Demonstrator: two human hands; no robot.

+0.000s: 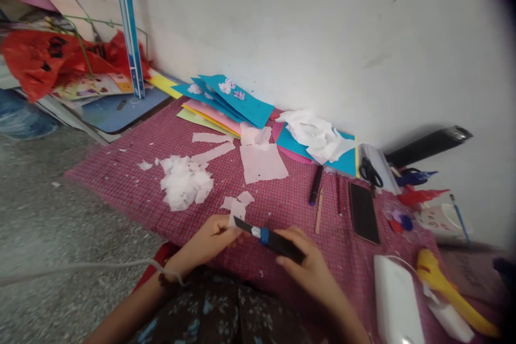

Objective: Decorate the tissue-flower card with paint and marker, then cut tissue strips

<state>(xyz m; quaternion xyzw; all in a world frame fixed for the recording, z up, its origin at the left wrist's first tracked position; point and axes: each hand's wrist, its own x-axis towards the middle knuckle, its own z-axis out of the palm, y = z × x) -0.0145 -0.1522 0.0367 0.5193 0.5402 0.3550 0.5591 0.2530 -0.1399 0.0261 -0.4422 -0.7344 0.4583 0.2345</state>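
Observation:
My left hand [220,236] pinches a small piece of white paper [237,212] near the front edge of the table. In my right hand [304,258] is a black and blue utility knife [278,243]. Its blade is out, points left and lies at the paper by my left fingers; whether it touches cannot be made out. Just beyond my hands lie loose paper scraps [244,198]. A heap of torn white paper [186,183] sits to the left, and a larger white sheet [264,164] with strips beside it lies farther back.
Coloured card sheets [237,102] and crumpled white paper [314,131] lie along the wall. To the right are a black marker [316,185], a phone [364,212], scissors [371,172], a white power bank-like box [397,301] and a yellow tool [447,285]. A cord crosses my left wrist.

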